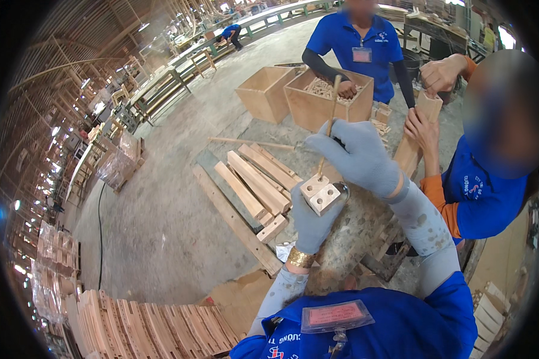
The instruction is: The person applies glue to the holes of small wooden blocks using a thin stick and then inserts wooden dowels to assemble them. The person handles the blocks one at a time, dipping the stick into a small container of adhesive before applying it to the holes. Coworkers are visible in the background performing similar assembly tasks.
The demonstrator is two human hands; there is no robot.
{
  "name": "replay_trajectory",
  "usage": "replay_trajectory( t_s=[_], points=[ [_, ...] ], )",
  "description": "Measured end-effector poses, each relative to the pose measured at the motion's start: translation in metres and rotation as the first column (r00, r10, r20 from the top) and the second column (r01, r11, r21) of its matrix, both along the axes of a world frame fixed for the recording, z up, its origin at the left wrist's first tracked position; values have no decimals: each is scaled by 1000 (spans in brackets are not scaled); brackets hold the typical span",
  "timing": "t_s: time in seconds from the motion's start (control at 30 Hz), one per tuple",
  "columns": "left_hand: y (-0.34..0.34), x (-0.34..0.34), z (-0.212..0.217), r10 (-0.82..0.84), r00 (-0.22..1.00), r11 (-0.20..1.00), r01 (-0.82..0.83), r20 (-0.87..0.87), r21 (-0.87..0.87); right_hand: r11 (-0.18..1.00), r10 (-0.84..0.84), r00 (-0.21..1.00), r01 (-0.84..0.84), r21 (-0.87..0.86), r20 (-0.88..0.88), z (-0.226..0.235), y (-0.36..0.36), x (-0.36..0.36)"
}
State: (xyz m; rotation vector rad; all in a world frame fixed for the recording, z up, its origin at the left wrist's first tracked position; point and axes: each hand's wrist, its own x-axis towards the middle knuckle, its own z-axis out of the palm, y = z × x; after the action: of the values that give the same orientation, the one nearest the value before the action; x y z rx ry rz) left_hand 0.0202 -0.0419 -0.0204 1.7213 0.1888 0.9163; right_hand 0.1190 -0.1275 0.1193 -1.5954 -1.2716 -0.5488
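My left hand [315,224], in a grey glove, is closed around two wooden pieces [320,194] held side by side. Round drilled holes show in their upturned ends. A thin wooden stick [321,167] stands in a hole at the far edge of those ends. Its upper length passes through my right hand [359,152], also gloved in grey, whose fingers are closed on it. How deep the stick reaches is hidden inside the wood.
Wooden bars [260,179] lie on the floor to the left. A co-worker's hand [347,90] is in a wooden box [326,110] of small wooden pieces. Another co-worker at right holds a wooden post [408,149]. Stacked slats [156,326] stand at lower left.
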Motion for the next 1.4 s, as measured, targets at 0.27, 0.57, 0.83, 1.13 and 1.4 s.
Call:
replay_trajectory(
  t_s=[0.27, 0.57, 0.83, 1.13, 1.4],
  points=[
    [-1, -4, 6, -27, 999, 999, 26, -33, -26, 988, 100, 988, -85, -127, 121, 0, 0, -12],
    [-1, -7, 5, 35, 998, 998, -31, -53, 63, 978, 115, 919, -38, -207, 377, -8, 5, -13],
    [0, -8, 2, 35, 995, 997, -28, -93, 72, 979, 99, 962, -49, -196, 253, -10, 6, -19],
    [1, -7, -7, 1, 996, 998, 5, -91, 68, 999, -5, 996, 1, -43, -86, 3, 1, -15],
    [1, -8, -3, -30, 997, 999, 31, -69, 7, 991, 56, 998, -51, -125, 33, -7, -2, -7]
  ],
)
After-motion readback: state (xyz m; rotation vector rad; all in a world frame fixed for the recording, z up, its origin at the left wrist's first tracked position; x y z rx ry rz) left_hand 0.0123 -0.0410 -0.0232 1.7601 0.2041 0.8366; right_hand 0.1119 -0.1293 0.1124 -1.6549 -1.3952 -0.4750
